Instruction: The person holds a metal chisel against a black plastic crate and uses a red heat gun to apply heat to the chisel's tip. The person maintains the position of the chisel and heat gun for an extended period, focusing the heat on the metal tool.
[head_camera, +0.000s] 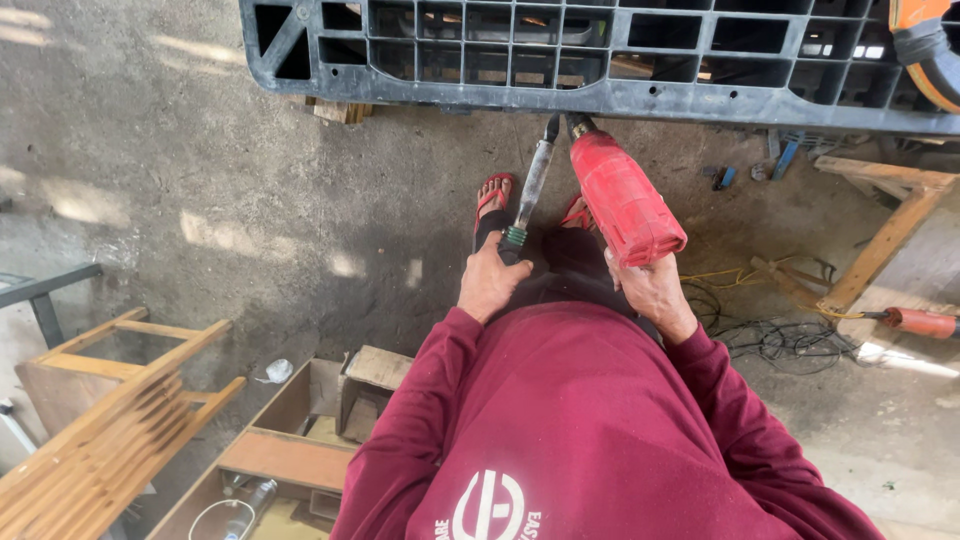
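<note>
Left hand (490, 285) is wrapped tight round the handle end of a long grey metal rod tool w/ a green ribbed collar (531, 190); fingers fully curled, no gap showing, thumb side up. The rod runs up and slightly right from the hand, its dark tip right at the near edge of the big dark-grey plastic pallet w/ grid openings (600, 95) lying across the far side of the scene.

Right hand (655, 290) holds the butt of a red plastic-bodied power tool, heat-gun shape (622, 195), from below; fingers closed round the body, mostly hidden under it, so can't tell exactly how they sit. The tool's metal nozzle points far, meeting the pallet edge just beside the rod tip. Both tools sit close together, nearly parallel, centre of view.

Under the hands: feet in red sandals (493, 195) on a rough grey concrete floor (200, 150). Person wears a maroon long-sleeve top (590, 420).

Near left: light wooden slatted frame (110, 420) and an open wooden box w/ compartments (290, 440). Right: tangle of dark and yellow cables (770, 320) on the floor, a wooden trestle leg (880, 235), and a second red-orange power tool (920, 322) lying well apart from the hands at the right edge.
</note>
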